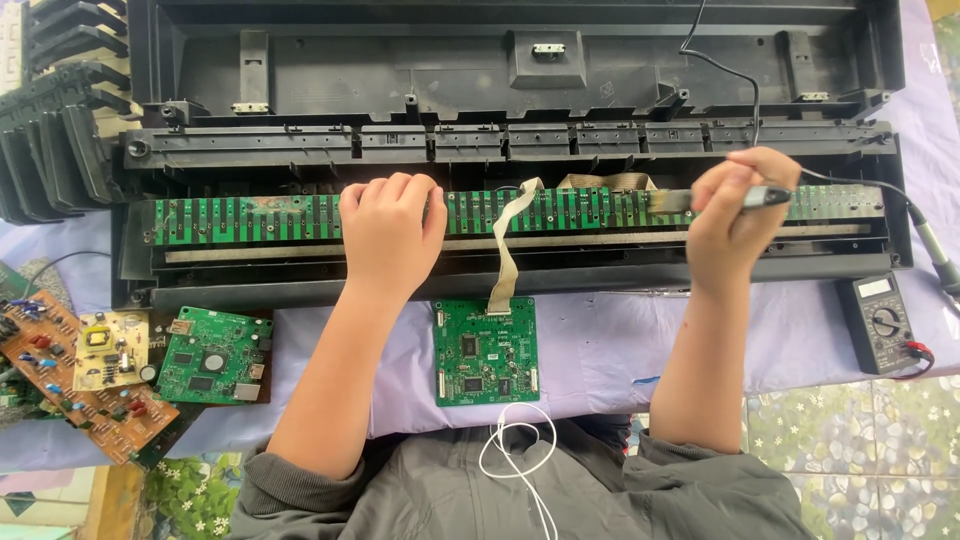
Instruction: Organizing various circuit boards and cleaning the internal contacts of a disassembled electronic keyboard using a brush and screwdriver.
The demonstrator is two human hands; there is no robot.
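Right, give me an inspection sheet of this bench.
Surface: lilac cloth over the table.
Job's things: long green contact board in an opened keyboard chassis; brush.
Clutter: green circuit board, more boards at left, multimeter, stacked black keys.
Grippers: left hand rests on the contact board; right hand grips the brush.
Cables: ribbon cable, black lead, white cord.
Surroundings: floral covering.
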